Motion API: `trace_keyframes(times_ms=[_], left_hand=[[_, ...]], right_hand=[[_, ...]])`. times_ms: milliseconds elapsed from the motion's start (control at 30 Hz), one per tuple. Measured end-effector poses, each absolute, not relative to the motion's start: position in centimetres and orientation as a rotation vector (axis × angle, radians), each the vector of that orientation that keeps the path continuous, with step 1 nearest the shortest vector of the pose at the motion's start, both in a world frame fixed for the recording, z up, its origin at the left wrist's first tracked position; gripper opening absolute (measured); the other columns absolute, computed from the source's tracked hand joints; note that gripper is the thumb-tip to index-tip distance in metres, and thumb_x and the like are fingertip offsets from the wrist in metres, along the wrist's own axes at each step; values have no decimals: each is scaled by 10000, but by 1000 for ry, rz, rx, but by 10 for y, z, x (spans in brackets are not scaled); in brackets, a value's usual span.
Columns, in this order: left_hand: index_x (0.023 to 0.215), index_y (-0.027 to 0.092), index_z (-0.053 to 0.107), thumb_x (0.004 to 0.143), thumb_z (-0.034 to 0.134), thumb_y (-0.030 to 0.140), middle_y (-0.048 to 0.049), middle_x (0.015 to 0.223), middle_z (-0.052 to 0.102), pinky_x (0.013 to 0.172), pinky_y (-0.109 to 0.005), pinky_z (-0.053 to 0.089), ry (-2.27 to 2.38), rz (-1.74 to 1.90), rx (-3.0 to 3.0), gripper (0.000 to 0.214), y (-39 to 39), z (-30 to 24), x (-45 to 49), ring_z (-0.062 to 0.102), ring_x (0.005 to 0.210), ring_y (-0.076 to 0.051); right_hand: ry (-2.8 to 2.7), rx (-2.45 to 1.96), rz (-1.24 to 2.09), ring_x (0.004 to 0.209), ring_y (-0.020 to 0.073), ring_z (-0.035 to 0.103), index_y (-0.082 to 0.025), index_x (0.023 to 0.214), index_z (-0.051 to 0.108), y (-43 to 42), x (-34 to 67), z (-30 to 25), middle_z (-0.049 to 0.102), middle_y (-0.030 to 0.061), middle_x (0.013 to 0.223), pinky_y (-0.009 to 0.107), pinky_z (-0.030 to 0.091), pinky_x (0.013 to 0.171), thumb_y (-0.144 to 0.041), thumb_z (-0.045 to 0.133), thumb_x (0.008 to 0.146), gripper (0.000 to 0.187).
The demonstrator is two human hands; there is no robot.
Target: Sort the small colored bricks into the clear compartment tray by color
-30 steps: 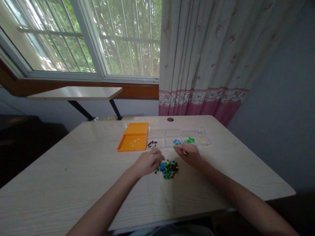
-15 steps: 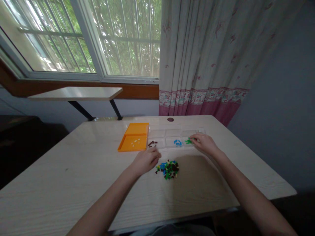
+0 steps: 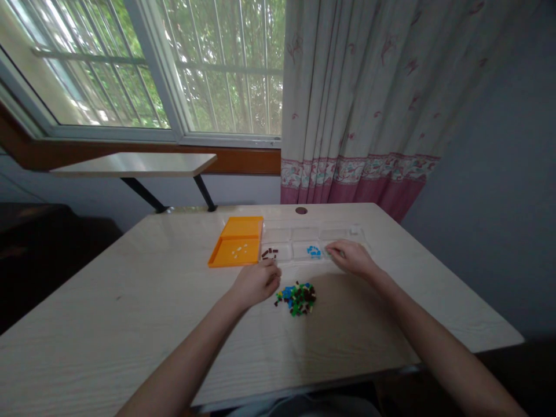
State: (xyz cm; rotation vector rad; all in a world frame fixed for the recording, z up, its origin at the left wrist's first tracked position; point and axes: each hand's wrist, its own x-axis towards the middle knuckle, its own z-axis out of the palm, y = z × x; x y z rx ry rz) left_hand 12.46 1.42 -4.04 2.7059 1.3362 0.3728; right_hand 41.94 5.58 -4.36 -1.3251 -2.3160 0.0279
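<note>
A loose pile of small building bricks (image 3: 299, 298) in green, brown, blue and cream lies on the table. My left hand (image 3: 258, 282) hovers just left of the pile, fingers curled together; what they hold, if anything, cannot be made out. Behind it stands a clear divided tray (image 3: 306, 234). Brown bricks (image 3: 270, 253) lie in its front left compartment, and blue bricks (image 3: 313, 251) in the one to the right. Over the right front compartment is my right hand (image 3: 351, 256), its fingertips pressed together and mostly hiding the green bricks there.
An open orange case (image 3: 241, 228) adjoins the tray's left side, with several small white bricks (image 3: 238, 251) in its near half. A raised shelf (image 3: 143, 165) stands at the back left of the table (image 3: 130, 324). A curtain (image 3: 347, 116) hangs behind.
My right hand has shifted slightly left over the compartment, covering the green bricks that showed beside its fingertips. The left hand has barely moved.
</note>
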Motion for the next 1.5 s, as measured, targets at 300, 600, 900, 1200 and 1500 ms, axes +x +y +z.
trace_keyframes(times_ms=[300, 600, 900, 1200, 1500], left_hand=[[849, 193, 595, 837, 430, 267, -32, 837, 591, 667, -231, 428, 1313, 476, 2665, 181, 16, -50, 134, 566, 792, -151], [871, 187, 588, 867, 438, 296, -28, 860, 602, 692, -219, 429, 1124, 731, 2582, 186, 11, -47, 144, 561, 810, -135], [853, 177, 583, 862, 451, 279, -33, 840, 593, 661, -218, 424, 1072, 785, 2566, 168, 10, -48, 144, 553, 778, -130], [861, 181, 594, 848, 474, 292, -33, 824, 584, 677, -222, 427, 1016, 871, 2490, 165, 9, -49, 145, 546, 775, -127], [852, 182, 602, 837, 481, 272, -36, 820, 591, 686, -225, 434, 1023, 902, 2471, 152, 8, -47, 145, 550, 783, -129]], right_hand=[[-2489, -1049, 49, 682, 112, 585, -217, 861, 641, 22, 359, -60, 648, 9, 755, 195, 394, 621, -237, 480, 839, 164], [-2444, -1035, 34, 609, 106, 578, -229, 898, 649, 14, 347, -60, 639, 2, 704, 198, 379, 580, -324, 508, 836, 182], [-2396, -935, 80, 600, 102, 576, -228, 888, 643, 14, 348, -62, 642, -7, 699, 197, 387, 578, -293, 517, 830, 153], [-2354, -957, 101, 594, 102, 577, -219, 861, 643, 13, 348, -61, 643, -1, 686, 199, 395, 585, -308, 522, 819, 156], [-2322, -926, 130, 597, 97, 580, -199, 849, 638, 12, 347, -56, 640, 8, 685, 192, 407, 595, -291, 509, 823, 161]])
